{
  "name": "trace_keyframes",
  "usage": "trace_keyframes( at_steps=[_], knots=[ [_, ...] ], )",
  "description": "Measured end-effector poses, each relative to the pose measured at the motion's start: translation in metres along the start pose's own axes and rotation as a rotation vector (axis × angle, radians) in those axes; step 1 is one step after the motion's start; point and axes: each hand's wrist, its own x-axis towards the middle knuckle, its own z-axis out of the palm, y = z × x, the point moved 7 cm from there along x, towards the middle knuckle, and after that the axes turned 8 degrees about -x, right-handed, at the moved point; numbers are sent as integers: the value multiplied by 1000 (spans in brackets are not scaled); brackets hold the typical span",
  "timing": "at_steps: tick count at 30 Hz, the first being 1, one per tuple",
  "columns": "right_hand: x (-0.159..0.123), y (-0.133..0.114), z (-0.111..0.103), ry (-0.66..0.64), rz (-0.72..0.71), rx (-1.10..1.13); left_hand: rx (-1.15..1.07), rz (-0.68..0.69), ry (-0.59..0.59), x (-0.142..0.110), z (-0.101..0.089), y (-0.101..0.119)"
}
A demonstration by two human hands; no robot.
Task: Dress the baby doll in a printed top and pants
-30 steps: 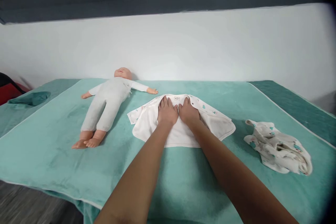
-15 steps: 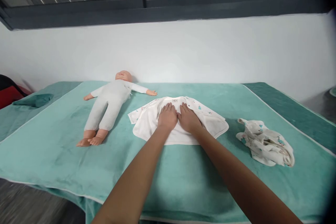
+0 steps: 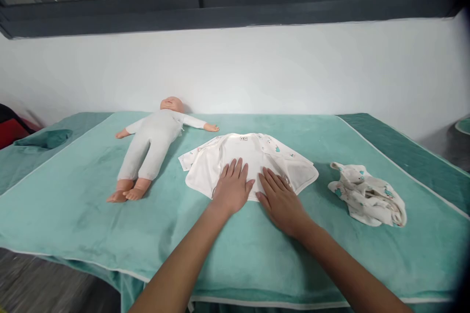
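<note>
A white baby shirt [image 3: 242, 149] with small coloured prints on its sleeves lies spread out, its inside and neck label facing up. On its lower left part rests my left hand [image 3: 232, 187], flat with the fingers stretched. My right hand [image 3: 281, 198] lies flat on the lower right part, thumb apart from the fingers. Neither hand grips the cloth. To the left, a baby doll [image 3: 152, 142] with a white cloth body lies on its back, arms spread. A crumpled printed baby garment [image 3: 369, 195] lies to the right of my right hand.
Everything lies on a green padded cover [image 3: 91, 225] with pale piping. A white wall [image 3: 275, 68] stands behind it, below a dark window frame [image 3: 227, 12] with bars. At the left edge are a folded green cloth [image 3: 44, 139] and a red and black object [image 3: 12, 127].
Both hands have slid down the shirt from near its collar toward its lower hem and moved slightly apart. The neck label and upper panel show more. The doll stays in place.
</note>
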Motion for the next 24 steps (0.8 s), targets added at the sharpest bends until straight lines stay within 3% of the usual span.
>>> trace_keyframes(
  at_steps=[3,6,10,12,14,17,22,24],
  knots=[
    [-17,1,-9,-10,-61,110,-9,16,-3,-8,-2,3],
    [-22,23,-19,44,-51,280,-26,12,4,-10,-4,4],
    [-17,99,-30,298,244,299,-50,5,4,-9,-5,4],
    [-14,135,-24,321,432,214,-55,-1,-1,-8,-5,3],
    [-10,155,-14,260,533,170,-56,-8,-5,-8,-6,2],
    [-6,156,-9,232,514,158,-54,-17,-8,-7,-6,1],
    [-18,140,-37,483,492,189,-98,-48,-7,4,-3,6],
    [-20,128,-45,524,420,268,-183,-56,-14,18,0,13]
  ],
)
